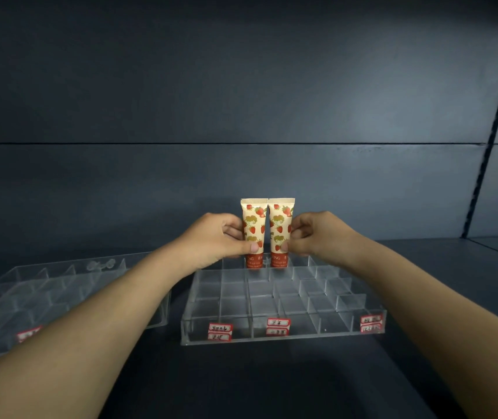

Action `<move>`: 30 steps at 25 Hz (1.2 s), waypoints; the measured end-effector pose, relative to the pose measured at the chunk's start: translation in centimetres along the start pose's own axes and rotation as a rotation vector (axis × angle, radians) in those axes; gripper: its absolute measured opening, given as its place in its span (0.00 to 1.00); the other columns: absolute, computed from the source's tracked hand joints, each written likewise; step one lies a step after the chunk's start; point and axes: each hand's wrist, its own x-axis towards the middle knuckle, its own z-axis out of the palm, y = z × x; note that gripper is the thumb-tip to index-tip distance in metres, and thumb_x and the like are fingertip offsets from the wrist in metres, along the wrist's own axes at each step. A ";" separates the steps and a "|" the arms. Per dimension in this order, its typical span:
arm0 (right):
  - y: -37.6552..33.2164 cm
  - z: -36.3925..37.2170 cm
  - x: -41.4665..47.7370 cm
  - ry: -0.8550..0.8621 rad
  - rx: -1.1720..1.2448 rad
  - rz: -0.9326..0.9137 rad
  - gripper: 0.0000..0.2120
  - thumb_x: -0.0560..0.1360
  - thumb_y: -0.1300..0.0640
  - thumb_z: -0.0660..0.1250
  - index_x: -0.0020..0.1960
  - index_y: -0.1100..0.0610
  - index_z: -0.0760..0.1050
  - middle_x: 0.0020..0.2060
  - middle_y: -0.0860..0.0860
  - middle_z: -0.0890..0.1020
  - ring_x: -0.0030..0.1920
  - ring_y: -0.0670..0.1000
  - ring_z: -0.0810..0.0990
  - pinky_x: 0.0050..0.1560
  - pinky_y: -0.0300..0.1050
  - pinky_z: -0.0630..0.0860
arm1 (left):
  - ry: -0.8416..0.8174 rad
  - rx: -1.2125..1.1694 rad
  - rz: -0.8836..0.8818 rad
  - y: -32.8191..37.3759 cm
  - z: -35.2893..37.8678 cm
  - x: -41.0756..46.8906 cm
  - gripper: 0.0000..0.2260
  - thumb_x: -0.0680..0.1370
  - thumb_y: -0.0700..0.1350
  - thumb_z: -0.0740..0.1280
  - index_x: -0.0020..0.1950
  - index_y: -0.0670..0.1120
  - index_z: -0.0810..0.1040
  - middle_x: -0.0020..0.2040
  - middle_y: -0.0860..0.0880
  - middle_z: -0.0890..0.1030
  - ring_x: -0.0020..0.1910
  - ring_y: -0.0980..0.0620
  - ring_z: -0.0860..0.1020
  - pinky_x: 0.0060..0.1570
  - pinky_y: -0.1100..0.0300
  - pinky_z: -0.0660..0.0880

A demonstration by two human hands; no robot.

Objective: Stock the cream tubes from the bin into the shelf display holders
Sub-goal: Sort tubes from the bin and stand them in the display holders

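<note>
Cream tubes (267, 207) with a strawberry print stand upright, side by side and touching. The left tube (253, 228) is pinched between the thumb and curled fingers (252, 247) of the left hand (217, 237). The right hand (312, 234) pinches the right tube (281, 226) the same way. Their red lower ends sit in the back row of a clear divided holder (271, 340) with red labels (278, 326) along its front. A second clear holder (30, 285) lies just left. Both rest on a dark shelf (271, 385) before a blue-grey back panel (241, 86).
</note>
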 end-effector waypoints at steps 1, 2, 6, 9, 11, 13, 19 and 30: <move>0.0 0.0 0.0 -0.002 0.005 0.003 0.11 0.72 0.59 0.71 0.53 0.58 0.75 0.46 0.51 0.82 0.48 0.50 0.81 0.51 0.43 0.78 | 0.010 0.012 -0.002 0.1 -0.2 0.0 0.10 0.68 0.42 0.75 0.46 0.50 0.77 0.48 0.49 0.82 0.49 0.53 0.81 0.53 0.56 0.78; -0.1 0.0 0.0 -0.003 0.007 0.007 0.12 0.72 0.59 0.71 0.54 0.59 0.75 0.45 0.51 0.82 0.47 0.49 0.81 0.50 0.42 0.78 | 0.019 0.027 -0.001 0.1 -0.3 0.0 0.10 0.68 0.43 0.75 0.46 0.51 0.77 0.48 0.50 0.82 0.49 0.54 0.80 0.53 0.57 0.78; -0.2 0.0 -0.2 -0.014 0.015 0.021 0.17 0.73 0.58 0.71 0.60 0.59 0.73 0.46 0.49 0.81 0.44 0.45 0.79 0.43 0.35 0.76 | 0.017 0.092 -0.019 0.5 -0.6 -0.3 0.12 0.69 0.46 0.75 0.49 0.49 0.76 0.49 0.51 0.81 0.49 0.56 0.79 0.53 0.61 0.76; 0.0 -0.3 -0.7 0.001 0.038 0.048 0.21 0.72 0.57 0.71 0.64 0.58 0.71 0.49 0.52 0.81 0.48 0.48 0.80 0.48 0.41 0.78 | 0.038 0.114 -0.054 0.8 -0.8 -1.3 0.16 0.69 0.47 0.74 0.54 0.48 0.76 0.48 0.53 0.80 0.50 0.56 0.78 0.54 0.61 0.74; 0.2 -0.5 -1.2 0.021 0.009 0.065 0.21 0.73 0.55 0.71 0.63 0.59 0.71 0.52 0.53 0.81 0.51 0.51 0.79 0.54 0.46 0.77 | 0.081 0.142 -0.070 1.1 -1.3 -2.2 0.15 0.71 0.48 0.73 0.56 0.48 0.76 0.48 0.54 0.79 0.50 0.56 0.78 0.50 0.63 0.73; 0.1 -0.7 -2.1 0.057 -0.030 0.082 0.20 0.74 0.54 0.69 0.63 0.60 0.73 0.55 0.54 0.80 0.54 0.52 0.78 0.55 0.44 0.75 | 0.126 0.188 -0.075 1.6 -1.7 -3.4 0.13 0.73 0.48 0.70 0.56 0.47 0.76 0.50 0.53 0.79 0.50 0.55 0.78 0.52 0.61 0.74; -3.6 -1.0 -7.3 0.144 -0.141 0.072 0.18 0.78 0.50 0.62 0.56 0.65 0.76 0.52 0.61 0.80 0.52 0.58 0.78 0.49 0.50 0.74 | 0.229 0.482 0.019 3.8 -3.1 -9.2 0.11 0.77 0.47 0.65 0.57 0.45 0.76 0.54 0.51 0.78 0.53 0.53 0.76 0.53 0.63 0.69; -12.1 2.3 -21.7 0.027 -0.552 -0.075 0.20 0.77 0.50 0.61 0.64 0.60 0.71 0.60 0.58 0.77 0.60 0.59 0.75 0.59 0.51 0.72 | 0.151 0.910 0.077 8.3 -6.8 -25.7 0.15 0.78 0.50 0.61 0.62 0.45 0.73 0.60 0.47 0.74 0.59 0.47 0.73 0.57 0.53 0.71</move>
